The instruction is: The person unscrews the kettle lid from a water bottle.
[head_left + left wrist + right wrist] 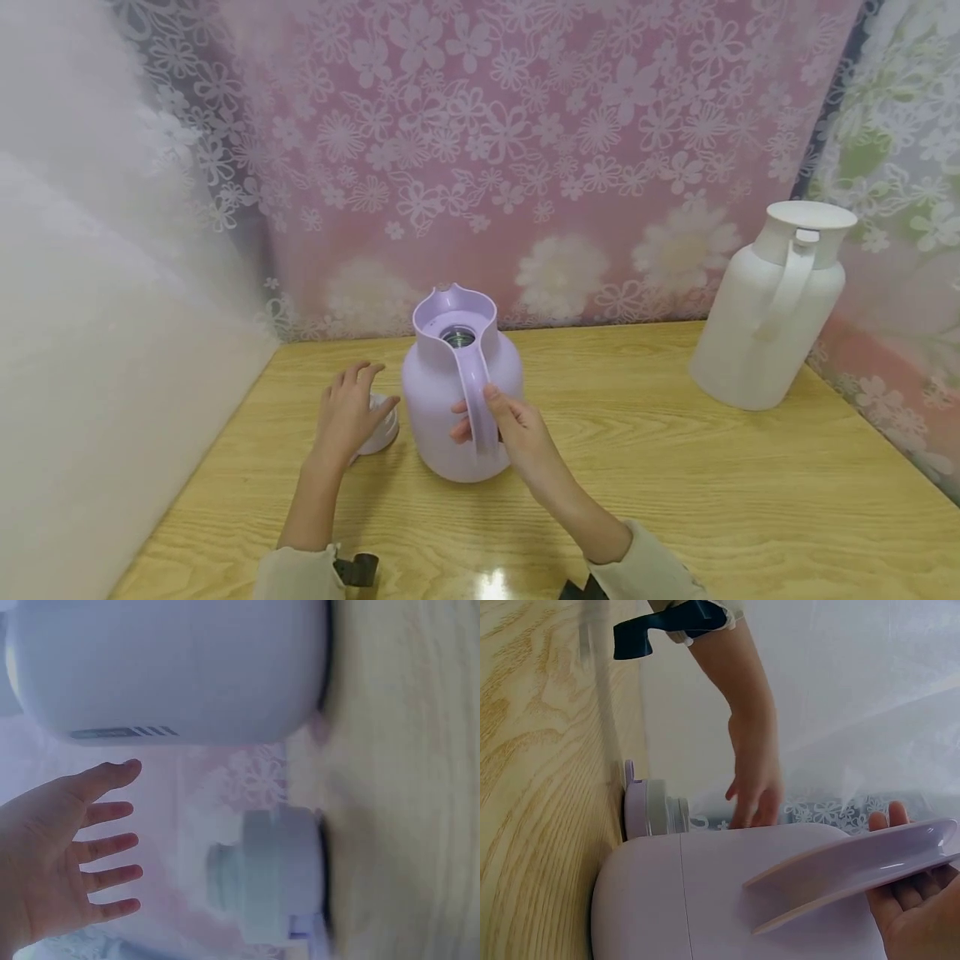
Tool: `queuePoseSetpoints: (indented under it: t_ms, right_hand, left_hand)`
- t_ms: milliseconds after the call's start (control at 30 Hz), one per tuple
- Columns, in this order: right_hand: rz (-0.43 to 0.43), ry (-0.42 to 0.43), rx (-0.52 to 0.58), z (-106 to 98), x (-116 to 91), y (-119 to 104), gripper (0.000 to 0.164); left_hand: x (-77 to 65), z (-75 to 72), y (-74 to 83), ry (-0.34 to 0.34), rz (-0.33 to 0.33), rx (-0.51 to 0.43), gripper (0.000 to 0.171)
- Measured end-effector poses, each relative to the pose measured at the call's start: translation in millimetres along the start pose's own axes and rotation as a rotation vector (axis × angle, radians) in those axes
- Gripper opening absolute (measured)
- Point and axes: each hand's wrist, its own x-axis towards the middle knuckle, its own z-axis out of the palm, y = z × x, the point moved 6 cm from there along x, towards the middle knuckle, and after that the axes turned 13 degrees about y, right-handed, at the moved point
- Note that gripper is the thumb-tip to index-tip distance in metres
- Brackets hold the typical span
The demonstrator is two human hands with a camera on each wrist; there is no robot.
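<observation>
A lavender thermos jug (433,404) stands upright on the wooden table, its mouth uncovered and the glass neck inside showing. My right hand (531,442) holds the jug's handle (847,874), thumb along its back and fingers through the loop. To the left of the jug lies its stopper lid (281,874), lavender below with a pale stepped plug pointing up. My left hand (347,412) hovers over this lid with fingers spread and nothing in them; in the left wrist view a gap shows between fingertips and plug. In the head view the hand partly hides the lid.
A tall white jug (750,333) with a handle stands at the back right of the table (615,475). Behind the table hangs a pink flowered curtain (487,167). A pale wall-like sheet (112,333) borders the left side.
</observation>
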Motion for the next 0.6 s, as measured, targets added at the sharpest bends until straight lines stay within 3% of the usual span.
queuePoseSetpoints:
  t_ms: [200, 600]
  right_hand:
    - [0.021, 0.000, -0.033, -4.7, 0.3, -0.7, 0.050]
    - [-0.032, 0.049, -0.134, -30.1, 4.5, -5.0, 0.039]
  left_hand:
    - [8.2, -26.8, 22.1, 0.110, 0.019, -0.036, 0.051]
    - [13.8, -82.4, 74.5, 0.395, 0.144, -0.116, 0.041]
